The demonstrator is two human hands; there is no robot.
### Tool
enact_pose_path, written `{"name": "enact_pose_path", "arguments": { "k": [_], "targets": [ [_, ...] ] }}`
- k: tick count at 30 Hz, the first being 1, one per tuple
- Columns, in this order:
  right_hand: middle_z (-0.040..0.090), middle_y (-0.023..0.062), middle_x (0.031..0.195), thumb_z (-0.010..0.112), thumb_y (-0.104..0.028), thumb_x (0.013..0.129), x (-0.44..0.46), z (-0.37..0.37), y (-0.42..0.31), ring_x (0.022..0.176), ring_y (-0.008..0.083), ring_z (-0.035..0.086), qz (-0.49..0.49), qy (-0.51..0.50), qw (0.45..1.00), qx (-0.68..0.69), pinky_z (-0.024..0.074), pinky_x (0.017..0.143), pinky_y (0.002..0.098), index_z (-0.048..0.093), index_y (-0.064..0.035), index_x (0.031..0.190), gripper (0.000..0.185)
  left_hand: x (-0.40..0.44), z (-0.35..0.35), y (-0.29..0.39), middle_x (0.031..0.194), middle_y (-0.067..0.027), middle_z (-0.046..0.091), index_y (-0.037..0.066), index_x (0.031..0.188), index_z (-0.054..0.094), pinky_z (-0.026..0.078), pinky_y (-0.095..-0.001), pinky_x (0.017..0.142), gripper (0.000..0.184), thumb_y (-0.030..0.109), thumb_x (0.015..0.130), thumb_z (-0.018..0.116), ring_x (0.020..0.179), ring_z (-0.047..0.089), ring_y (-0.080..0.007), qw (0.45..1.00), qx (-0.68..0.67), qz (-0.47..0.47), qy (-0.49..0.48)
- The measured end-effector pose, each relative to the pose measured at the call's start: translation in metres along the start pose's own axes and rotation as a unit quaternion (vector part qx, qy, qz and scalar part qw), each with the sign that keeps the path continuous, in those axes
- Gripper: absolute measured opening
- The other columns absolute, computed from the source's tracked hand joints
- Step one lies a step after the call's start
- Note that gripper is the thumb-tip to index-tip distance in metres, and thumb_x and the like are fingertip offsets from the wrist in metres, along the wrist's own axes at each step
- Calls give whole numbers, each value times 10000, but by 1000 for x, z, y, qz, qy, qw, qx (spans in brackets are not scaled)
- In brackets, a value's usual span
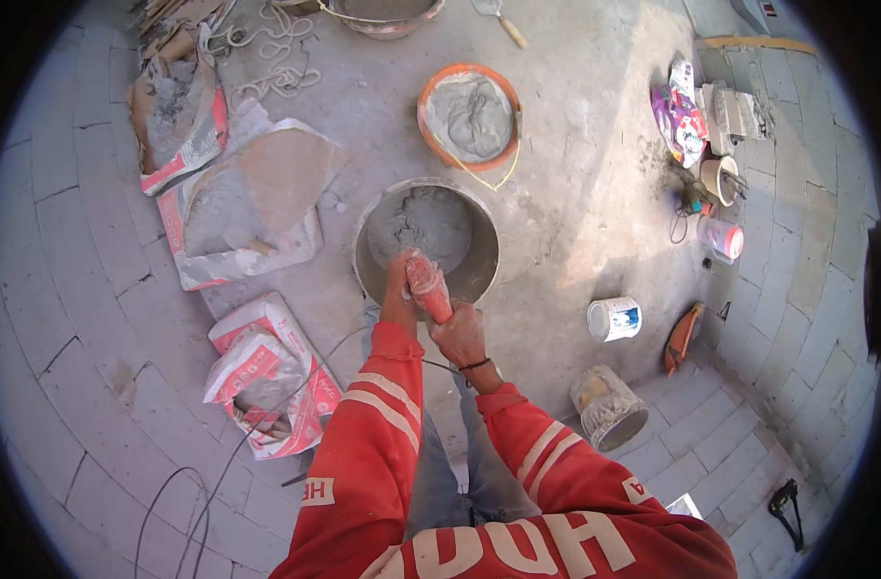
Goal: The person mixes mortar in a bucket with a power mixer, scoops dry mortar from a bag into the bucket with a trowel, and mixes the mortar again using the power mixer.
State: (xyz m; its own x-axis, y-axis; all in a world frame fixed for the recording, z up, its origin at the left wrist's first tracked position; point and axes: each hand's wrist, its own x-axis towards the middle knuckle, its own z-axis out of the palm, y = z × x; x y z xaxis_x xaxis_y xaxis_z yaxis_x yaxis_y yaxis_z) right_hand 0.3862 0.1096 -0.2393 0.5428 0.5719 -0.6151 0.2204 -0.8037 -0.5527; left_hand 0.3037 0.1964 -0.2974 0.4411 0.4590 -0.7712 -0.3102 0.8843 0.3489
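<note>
Both my hands are on a red, mortar-smeared power drill [428, 286] above a large bucket [487, 259]. My left hand [399, 285] is closed on the drill's front left side, with its fingers partly hidden. Around the rear handle, my right hand [460, 336] is closed. Wet grey mortar [431, 224] fills the lower part of the bucket, and its surface is churned near the drill. Whatever is fitted to the front of the drill is hidden by its body and the mortar. A thin dark cable [349, 338] passes near my wrists.
An orange bucket [424, 101] of mortar stands just beyond. Torn cement bags [184, 241] lie at left, with a red-white bag [310, 372] nearer me. A trowel [511, 31], a white tub [614, 318] and a dirty bucket [604, 405] are also on the floor.
</note>
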Motion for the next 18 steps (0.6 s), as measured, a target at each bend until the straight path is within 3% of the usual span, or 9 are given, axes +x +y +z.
{"name": "enact_pose_path", "arguments": {
  "k": [4, 11, 14, 18],
  "targets": [
    [687, 263, 752, 698, -145, 739, -11, -9, 12, 757, 463, 688, 9, 7, 1000, -27, 544, 698, 496, 690, 21, 793, 176, 11, -3, -21, 1081, -78, 638, 130, 1182, 604, 569, -414, 880, 406, 450, 944, 679, 987, 658, -258, 985, -110, -126, 34],
    [696, 268, 776, 729, -175, 748, -16, -33, 30, 761, 471, 691, 27, 37, 998, -39, 562, 724, 516, 687, 12, 821, 205, -4, 21, -55, 1064, -68, 627, 146, 1295, 568, 552, -412, 880, 454, 476, 985, 604, 1007, 656, -243, 1000, 9, -10, 23],
    [691, 270, 771, 730, -171, 741, -10, -35, 29, 759, 474, 687, 0, 47, 998, -51, 559, 723, 516, 672, 13, 811, 205, -10, 46, -32, 1041, -82, 659, 146, 1199, 607, 567, -402, 828, 435, 490, 943, 673, 956, 667, -257, 996, -50, -55, 46],
    [686, 277, 767, 725, -167, 736, -3, -38, 24, 764, 478, 683, -11, 42, 998, -46, 556, 734, 520, 660, 15, 796, 202, 11, 26, -44, 1130, -62, 634, 146, 1302, 575, 544, -389, 920, 480, 518, 999, 574, 1049, 653, -213, 995, -64, -72, 10]
  ]
}}
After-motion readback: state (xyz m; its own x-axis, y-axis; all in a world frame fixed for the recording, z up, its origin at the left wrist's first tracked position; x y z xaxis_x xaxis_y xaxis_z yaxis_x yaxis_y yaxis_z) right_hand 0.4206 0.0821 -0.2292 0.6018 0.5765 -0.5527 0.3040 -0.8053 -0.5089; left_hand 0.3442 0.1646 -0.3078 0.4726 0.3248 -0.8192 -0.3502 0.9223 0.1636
